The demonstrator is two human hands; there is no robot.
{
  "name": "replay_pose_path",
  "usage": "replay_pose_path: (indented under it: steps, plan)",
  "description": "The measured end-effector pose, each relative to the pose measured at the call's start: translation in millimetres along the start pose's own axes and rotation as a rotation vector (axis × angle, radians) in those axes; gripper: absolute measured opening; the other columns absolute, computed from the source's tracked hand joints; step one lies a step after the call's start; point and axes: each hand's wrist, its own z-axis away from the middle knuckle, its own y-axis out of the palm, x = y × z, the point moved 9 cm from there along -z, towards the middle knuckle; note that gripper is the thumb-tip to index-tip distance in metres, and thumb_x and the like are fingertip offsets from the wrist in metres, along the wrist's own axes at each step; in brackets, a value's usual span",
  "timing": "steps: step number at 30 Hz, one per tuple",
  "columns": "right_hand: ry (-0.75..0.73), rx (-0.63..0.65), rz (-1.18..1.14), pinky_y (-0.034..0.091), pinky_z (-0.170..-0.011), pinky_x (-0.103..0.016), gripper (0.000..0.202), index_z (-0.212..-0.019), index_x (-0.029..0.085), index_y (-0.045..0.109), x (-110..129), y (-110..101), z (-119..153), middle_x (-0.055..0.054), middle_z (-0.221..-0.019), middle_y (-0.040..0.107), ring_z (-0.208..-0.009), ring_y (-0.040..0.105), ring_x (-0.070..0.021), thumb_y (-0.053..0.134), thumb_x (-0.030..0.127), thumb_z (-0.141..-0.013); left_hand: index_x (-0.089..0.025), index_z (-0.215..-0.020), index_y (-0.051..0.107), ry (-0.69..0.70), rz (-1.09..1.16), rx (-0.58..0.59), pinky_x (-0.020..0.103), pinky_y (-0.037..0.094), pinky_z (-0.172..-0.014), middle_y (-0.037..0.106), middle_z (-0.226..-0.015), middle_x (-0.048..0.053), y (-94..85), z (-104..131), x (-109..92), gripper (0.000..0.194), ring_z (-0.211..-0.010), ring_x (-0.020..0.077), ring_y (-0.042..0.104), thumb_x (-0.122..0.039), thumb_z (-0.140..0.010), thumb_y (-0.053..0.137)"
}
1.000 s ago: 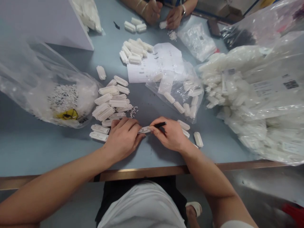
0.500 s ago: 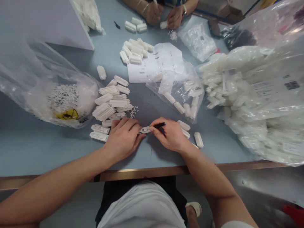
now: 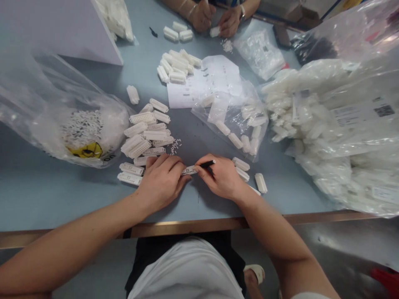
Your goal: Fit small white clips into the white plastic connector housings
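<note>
My left hand (image 3: 165, 176) is closed on a white plastic connector housing (image 3: 188, 170) with rows of dark holes, near the table's front edge. Fingers of my right hand (image 3: 220, 176) pinch a slim black pen-like tool (image 3: 207, 164), its near end at the housing's right part. Just beyond my left hand lies a heap of similar white housings (image 3: 149, 133), with small white pins (image 3: 175, 146) scattered beside it. More white housings (image 3: 241, 168) lie right of my right hand. The housing's left end is hidden under my left fingers.
A clear bag of small white pins (image 3: 82, 128) stands at left. Large bags of white parts (image 3: 343, 137) fill the right. A paper sheet (image 3: 218, 74) and an open bag of housings (image 3: 237, 120) lie ahead. Across the table a co-worker's hands (image 3: 229, 20) hold a white piece.
The black tool in my right hand has tilted and shifted slightly left. My left hand and the housing stay in place.
</note>
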Motion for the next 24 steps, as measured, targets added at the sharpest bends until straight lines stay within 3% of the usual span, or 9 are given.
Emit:
replay_pose_path:
  steps: [9,24]
  plan:
    - [0.001,0.027,0.033,0.046,-0.071,-0.030,0.022,-0.099,0.021,0.065,0,4,-1,-0.006,-0.087,0.074,-0.081,0.071,-0.0211,0.049,0.036,-0.101,-0.015,-0.092,0.067,0.000,0.002,-0.003,0.044,0.043,-0.079,0.070,-0.102,0.011,-1.0,-1,-1,0.022,-0.094,0.0296,0.061,-0.035,-0.096,0.059]
    - [-0.033,-0.075,-0.067,0.050,-0.074,-0.027,0.017,-0.097,0.020,0.066,1,-9,0,-0.004,-0.088,0.074,-0.081,0.071,-0.0180,0.053,0.031,-0.100,-0.017,-0.092,0.067,0.000,0.000,-0.021,0.044,0.041,-0.077,0.070,-0.100,0.009,-1.7,0,0,0.020,-0.092,0.0289,0.061,-0.035,-0.095,0.061]
